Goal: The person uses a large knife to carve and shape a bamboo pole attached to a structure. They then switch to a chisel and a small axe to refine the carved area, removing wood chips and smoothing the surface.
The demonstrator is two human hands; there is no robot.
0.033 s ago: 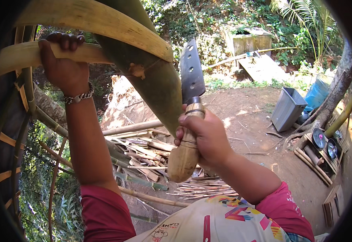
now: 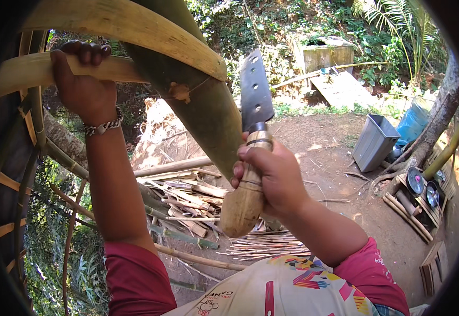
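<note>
My left hand (image 2: 87, 87) is closed round a pale split bamboo strip (image 2: 21, 73) at upper left, its fingers wrapped over the top. Above it a second, wider bamboo strip (image 2: 124, 23) curves across to the right. A thick green bamboo pole (image 2: 208, 118) slants down from the top, between my two hands. In my right hand (image 2: 277, 176) I grip the wooden handle of a machete (image 2: 257, 89). Its dark, broad blade has a row of holes and points up, just right of the pole, with a narrow gap between them.
Below lie a heap of split bamboo pieces (image 2: 187, 197) and a bundle of thin sticks (image 2: 269, 245). A grey bin (image 2: 377, 142) stands at right by a tree trunk (image 2: 440, 116), with dark pans (image 2: 415, 181) nearer. A bamboo frame (image 2: 40, 121) rises along the left.
My right hand and the machete have shifted slightly to the right, away from the green bamboo pole. My left hand stays on its strip.
</note>
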